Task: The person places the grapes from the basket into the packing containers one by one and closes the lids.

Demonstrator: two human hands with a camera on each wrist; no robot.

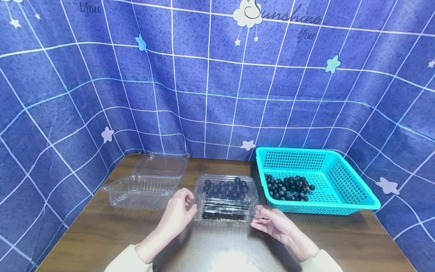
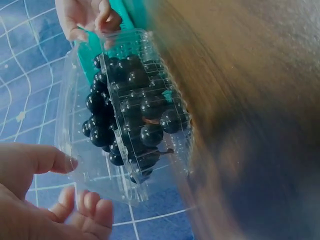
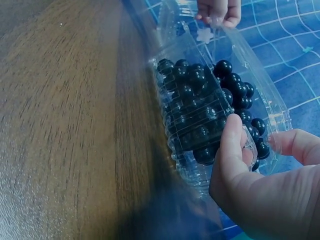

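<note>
A clear plastic clamshell box [image 1: 227,215] with black grapes [image 2: 101,131] inside stands mid-table, its lid [image 3: 252,65] tilted partly over the fruit. My left hand [image 1: 179,208] is at the box's left side, fingers loosely bent and apart, one fingertip right at the lid's edge. At the right front corner my right hand [image 1: 276,226] holds the box's rim between bent fingers. One fingertip lies along the lid in the right wrist view. Grapes show through the lid and the ribbed wall, with a bit of stem among them.
A second clear clamshell box [image 1: 142,198] stands with its lid raised at the left. On the right, a turquoise plastic basket [image 1: 340,189] holds more black grapes [image 1: 289,187]. Behind the wooden table [image 1: 217,245] hangs a blue checked curtain [image 1: 221,102].
</note>
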